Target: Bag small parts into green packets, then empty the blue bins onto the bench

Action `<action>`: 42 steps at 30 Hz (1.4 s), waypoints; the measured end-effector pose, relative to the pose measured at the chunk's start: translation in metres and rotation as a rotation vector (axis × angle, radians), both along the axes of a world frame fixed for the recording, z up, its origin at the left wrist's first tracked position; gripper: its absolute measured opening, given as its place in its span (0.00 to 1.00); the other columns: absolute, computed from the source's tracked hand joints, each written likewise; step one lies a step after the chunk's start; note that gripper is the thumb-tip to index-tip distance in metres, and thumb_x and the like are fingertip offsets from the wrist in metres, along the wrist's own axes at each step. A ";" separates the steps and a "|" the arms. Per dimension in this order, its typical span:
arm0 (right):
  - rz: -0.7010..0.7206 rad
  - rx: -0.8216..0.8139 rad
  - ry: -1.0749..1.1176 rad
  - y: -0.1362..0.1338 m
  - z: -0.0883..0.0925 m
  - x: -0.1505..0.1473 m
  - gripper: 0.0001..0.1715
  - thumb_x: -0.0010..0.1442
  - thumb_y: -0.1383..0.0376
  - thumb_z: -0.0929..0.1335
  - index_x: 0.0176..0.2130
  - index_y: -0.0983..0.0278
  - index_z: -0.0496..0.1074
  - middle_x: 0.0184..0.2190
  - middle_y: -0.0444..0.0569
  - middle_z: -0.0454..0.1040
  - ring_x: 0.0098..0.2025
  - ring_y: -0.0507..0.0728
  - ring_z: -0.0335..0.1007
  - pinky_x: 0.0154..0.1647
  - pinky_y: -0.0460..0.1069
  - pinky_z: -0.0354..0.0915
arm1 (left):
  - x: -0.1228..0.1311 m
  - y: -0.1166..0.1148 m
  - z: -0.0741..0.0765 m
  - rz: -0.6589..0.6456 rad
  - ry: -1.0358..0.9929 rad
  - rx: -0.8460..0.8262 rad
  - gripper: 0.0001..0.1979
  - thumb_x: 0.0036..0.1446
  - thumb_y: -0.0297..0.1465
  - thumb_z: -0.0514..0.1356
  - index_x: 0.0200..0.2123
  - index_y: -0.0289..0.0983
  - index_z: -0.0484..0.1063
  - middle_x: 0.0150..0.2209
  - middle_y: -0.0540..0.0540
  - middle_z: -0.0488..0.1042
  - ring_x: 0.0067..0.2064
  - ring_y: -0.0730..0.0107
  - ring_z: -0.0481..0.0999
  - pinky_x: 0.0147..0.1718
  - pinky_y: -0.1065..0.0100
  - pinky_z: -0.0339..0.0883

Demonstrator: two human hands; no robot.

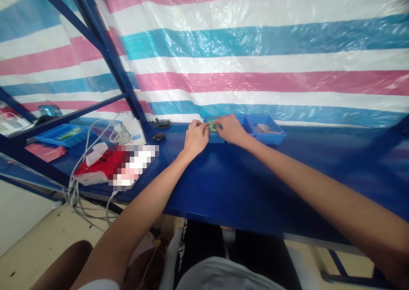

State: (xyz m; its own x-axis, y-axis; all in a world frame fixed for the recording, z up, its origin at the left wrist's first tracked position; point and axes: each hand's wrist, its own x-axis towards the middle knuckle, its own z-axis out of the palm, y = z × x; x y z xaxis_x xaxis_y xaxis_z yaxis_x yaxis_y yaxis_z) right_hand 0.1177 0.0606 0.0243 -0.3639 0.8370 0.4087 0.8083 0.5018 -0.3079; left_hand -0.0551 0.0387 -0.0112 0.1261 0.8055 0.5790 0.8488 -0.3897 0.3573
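Both arms reach forward to the back of the blue table, where small blue bins stand in a row. A shiny green packet [211, 125] is between my hands, at the left blue bin [216, 136]. My left hand [196, 138] is closed, its thumb and fingers at the packet's left side. From the right, my right hand [230, 129] pinches the packet, partly covering the bins. Whether the packet is lifted or rests in the bin, I cannot tell. Beside it, the right blue bin [277, 137] holds pale, clear-looking pieces too small to name.
On the left lie a red-and-white pack [96, 165], a blurred-out flat device [134, 168], white cables [83, 151] and a power strip [137, 136]. A black round object [159, 137] sits nearer. Blue metal posts [116, 68] frame that side; a tray [65, 135] with green packets lies beyond.
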 end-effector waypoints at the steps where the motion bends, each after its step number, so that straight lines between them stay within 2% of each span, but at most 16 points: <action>1: -0.002 -0.005 -0.053 0.002 -0.001 -0.001 0.17 0.64 0.69 0.66 0.48 0.65 0.82 0.50 0.59 0.82 0.55 0.67 0.74 0.59 0.59 0.64 | 0.000 0.001 0.000 -0.009 -0.001 -0.021 0.18 0.71 0.33 0.52 0.55 0.38 0.79 0.52 0.38 0.72 0.55 0.55 0.74 0.60 0.54 0.67; 5: 0.015 -0.058 -0.147 0.005 0.003 0.001 0.18 0.65 0.69 0.64 0.48 0.65 0.81 0.46 0.57 0.83 0.49 0.64 0.77 0.52 0.54 0.67 | 0.001 0.001 0.002 -0.060 0.031 -0.051 0.19 0.71 0.33 0.51 0.52 0.37 0.81 0.58 0.40 0.74 0.59 0.54 0.74 0.63 0.54 0.66; 9: 0.034 -0.080 -0.165 0.007 0.008 0.004 0.19 0.64 0.69 0.64 0.49 0.64 0.80 0.45 0.56 0.83 0.46 0.63 0.78 0.48 0.52 0.68 | 0.002 -0.001 0.005 -0.115 0.087 -0.076 0.20 0.73 0.33 0.49 0.49 0.37 0.81 0.59 0.42 0.76 0.62 0.55 0.74 0.63 0.57 0.66; 12: 0.054 -0.068 -0.173 0.012 0.011 0.006 0.21 0.66 0.69 0.63 0.52 0.65 0.79 0.49 0.55 0.83 0.49 0.62 0.78 0.50 0.51 0.67 | 0.002 -0.004 0.007 -0.122 0.101 -0.066 0.20 0.73 0.33 0.48 0.51 0.37 0.80 0.58 0.42 0.78 0.61 0.56 0.75 0.62 0.58 0.67; 15: 0.048 -0.042 -0.180 0.021 0.013 0.008 0.27 0.67 0.69 0.61 0.61 0.67 0.74 0.56 0.58 0.79 0.55 0.64 0.75 0.55 0.52 0.66 | 0.003 -0.007 0.006 -0.130 0.081 -0.048 0.20 0.73 0.32 0.48 0.57 0.36 0.76 0.58 0.41 0.78 0.60 0.56 0.76 0.61 0.58 0.68; 17: 0.045 -0.048 -0.204 0.030 0.013 0.010 0.28 0.67 0.69 0.62 0.63 0.67 0.73 0.57 0.60 0.79 0.57 0.65 0.74 0.56 0.52 0.65 | 0.003 -0.008 0.006 -0.143 0.065 -0.043 0.21 0.74 0.32 0.48 0.61 0.37 0.73 0.59 0.41 0.77 0.61 0.57 0.75 0.62 0.59 0.67; 23: 0.070 -0.102 -0.307 0.048 0.011 0.010 0.25 0.64 0.68 0.64 0.58 0.64 0.78 0.54 0.58 0.81 0.54 0.66 0.77 0.54 0.53 0.66 | 0.005 -0.006 0.001 -0.160 0.061 -0.056 0.22 0.75 0.35 0.47 0.61 0.37 0.74 0.62 0.42 0.74 0.64 0.58 0.72 0.65 0.59 0.65; 30: 0.055 -0.074 -0.313 0.048 0.010 0.006 0.22 0.63 0.68 0.65 0.52 0.65 0.81 0.47 0.60 0.83 0.47 0.66 0.79 0.48 0.53 0.67 | 0.006 -0.006 -0.001 -0.164 0.059 -0.038 0.22 0.75 0.36 0.47 0.62 0.36 0.73 0.62 0.39 0.73 0.63 0.55 0.73 0.65 0.55 0.64; 33: 0.048 -0.028 -0.262 0.043 0.010 0.006 0.20 0.65 0.67 0.64 0.51 0.66 0.81 0.46 0.61 0.83 0.48 0.66 0.78 0.50 0.54 0.66 | 0.006 -0.005 -0.002 -0.157 0.059 -0.055 0.23 0.75 0.36 0.47 0.63 0.36 0.72 0.63 0.39 0.72 0.64 0.54 0.71 0.65 0.54 0.64; 37: 0.041 0.058 -0.186 0.023 0.012 0.015 0.23 0.67 0.68 0.61 0.56 0.69 0.77 0.50 0.62 0.81 0.55 0.68 0.73 0.56 0.57 0.64 | 0.005 -0.005 -0.002 -0.150 0.053 -0.071 0.24 0.75 0.38 0.47 0.66 0.35 0.69 0.67 0.36 0.67 0.68 0.53 0.67 0.67 0.53 0.61; 39: 0.067 0.175 -0.105 0.001 0.012 0.024 0.24 0.68 0.69 0.58 0.55 0.70 0.76 0.51 0.63 0.79 0.56 0.68 0.70 0.58 0.60 0.62 | 0.004 -0.007 0.002 -0.133 0.065 -0.069 0.24 0.75 0.38 0.47 0.66 0.35 0.69 0.67 0.35 0.66 0.69 0.51 0.65 0.68 0.51 0.59; 42: 0.158 0.343 -0.021 -0.045 0.006 0.046 0.22 0.69 0.70 0.58 0.52 0.68 0.76 0.48 0.61 0.79 0.55 0.69 0.69 0.55 0.63 0.63 | 0.005 -0.018 0.017 -0.080 0.120 -0.064 0.24 0.73 0.36 0.51 0.68 0.35 0.66 0.69 0.31 0.62 0.70 0.45 0.62 0.67 0.45 0.59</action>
State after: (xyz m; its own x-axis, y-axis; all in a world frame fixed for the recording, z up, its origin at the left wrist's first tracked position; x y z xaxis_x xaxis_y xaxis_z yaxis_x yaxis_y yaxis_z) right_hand 0.1636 0.0157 0.0303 -0.4892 0.5857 0.6463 0.7169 0.6921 -0.0845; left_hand -0.0504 0.0211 0.0054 0.2565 0.8249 0.5038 0.8538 -0.4377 0.2819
